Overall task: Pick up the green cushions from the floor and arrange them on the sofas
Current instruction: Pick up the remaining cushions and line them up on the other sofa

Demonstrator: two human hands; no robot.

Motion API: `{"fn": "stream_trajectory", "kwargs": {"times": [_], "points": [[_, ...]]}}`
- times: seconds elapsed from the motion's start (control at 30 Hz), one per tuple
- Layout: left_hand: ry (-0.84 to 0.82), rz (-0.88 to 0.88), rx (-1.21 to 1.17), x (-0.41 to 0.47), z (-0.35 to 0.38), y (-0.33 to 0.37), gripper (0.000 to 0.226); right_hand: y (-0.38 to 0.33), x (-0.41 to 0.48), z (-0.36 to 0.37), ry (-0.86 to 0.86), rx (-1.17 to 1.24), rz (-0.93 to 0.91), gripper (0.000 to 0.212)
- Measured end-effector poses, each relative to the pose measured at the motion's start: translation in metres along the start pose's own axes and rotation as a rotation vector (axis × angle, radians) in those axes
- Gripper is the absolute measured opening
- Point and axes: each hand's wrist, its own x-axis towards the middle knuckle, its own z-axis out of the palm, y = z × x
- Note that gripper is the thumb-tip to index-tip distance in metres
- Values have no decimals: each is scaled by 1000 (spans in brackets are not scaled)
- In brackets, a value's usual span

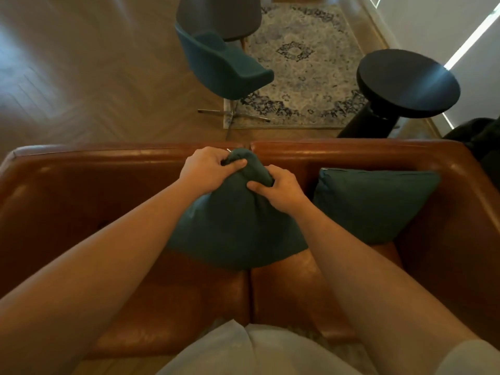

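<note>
A dark green cushion (232,228) stands on the middle of the brown leather sofa (81,201), its bottom on the seat where the two seat pads meet. My left hand (208,166) and my right hand (281,190) both pinch its top corner, close together near the backrest. A second green cushion (370,204) leans against the backrest at the sofa's right end, touching nothing I hold.
Behind the sofa stand a teal swivel chair (224,66) on a patterned rug (305,71), a grey round seat (221,14) and a black round side table (405,82). A dark object (479,139) sits past the sofa's right arm. Wooden floor (81,63) stretches to the left.
</note>
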Motion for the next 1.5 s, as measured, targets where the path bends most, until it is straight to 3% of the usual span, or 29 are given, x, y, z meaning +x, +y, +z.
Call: {"fn": "stream_trajectory", "kwargs": {"times": [0.07, 0.1, 0.17, 0.23, 0.3, 0.37, 0.47, 0.6, 0.67, 0.8, 0.9, 1.03, 1.2, 1.3, 1.37, 1.4, 1.5], "points": [[-51, 11, -139, -2, -7, -3, 24, 2, -1, -4, 41, 78, 29, 17], [-90, 14, -198, -4, -12, -7, 32, 4, -3, -9, 48, 144, 60, 16], [-179, -19, -149, -7, -25, -25, 75, 8, -6, -25, 51, 336, 108, 13], [-323, -111, 64, -10, -34, -50, 121, 10, -7, -42, 63, 510, 148, 9], [-419, -140, 154, -17, -32, -63, 141, 12, -5, -53, 63, 609, 161, 8], [-341, -113, 146, -15, -31, -60, 131, 5, 0, -64, 65, 670, 164, 14], [-171, -46, 259, -22, -14, -22, 102, -1, -4, -95, 87, 611, 114, 49], [-89, -16, 366, -25, 3, -16, 76, -10, 10, -92, 277, 6, 87, 45], [43, -23, 321, -24, 5, -10, 71, -19, 8, -85, 362, -124, 99, 49], [200, -274, 358, -9, -17, 11, 70, -35, -6, -74, 219, -222, 9, 44], [195, -401, 347, -3, -33, 23, 64, -58, -16, -66, 9, -192, -82, 45], [128, -441, 231, 0, -29, 56, 63, -93, -19, -54, -362, -137, -13, 85], [40, -429, -237, 1, -9, 88, 56, -98, -13, -78, -477, -85, 66, 90], [-16, -490, -667, -1, 5, 109, 58, -88, -6, -101, -414, -134, 133, 115], [-113, -497, -822, 0, 14, 117, 65, -81, -1, -116, -379, -244, 156, 126], [-165, -489, -833, 1, 19, 117, 70, -75, 1, -123, -368, -303, 178, 124], [-319, -440, -821, 5, 35, 114, 70, -59, -2, -142, -328, -430, 218, 83]]}}
